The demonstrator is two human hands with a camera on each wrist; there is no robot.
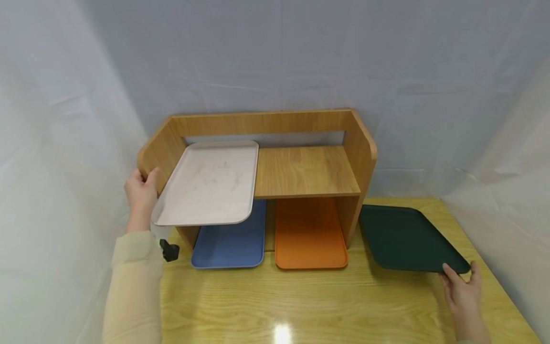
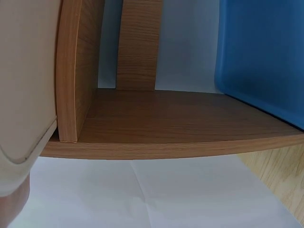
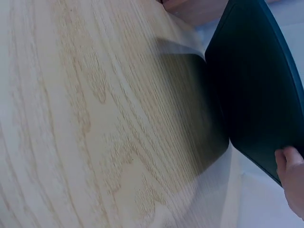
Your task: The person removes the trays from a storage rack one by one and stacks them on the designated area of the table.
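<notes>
At four o'clock on the wooden table (image 1: 301, 296), the right hand (image 1: 464, 289) pinches the dark green tray (image 1: 404, 236) by its near corner, long axis toward eleven, while the left hand (image 1: 141, 193) grips the beige tray (image 1: 210, 184) on the shelf (image 1: 307, 169) at ten o'clock

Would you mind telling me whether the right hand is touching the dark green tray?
Touching. The head view shows the right hand with fingers on the near corner of the dark green tray; the right wrist view shows a fingertip on its edge.
</notes>
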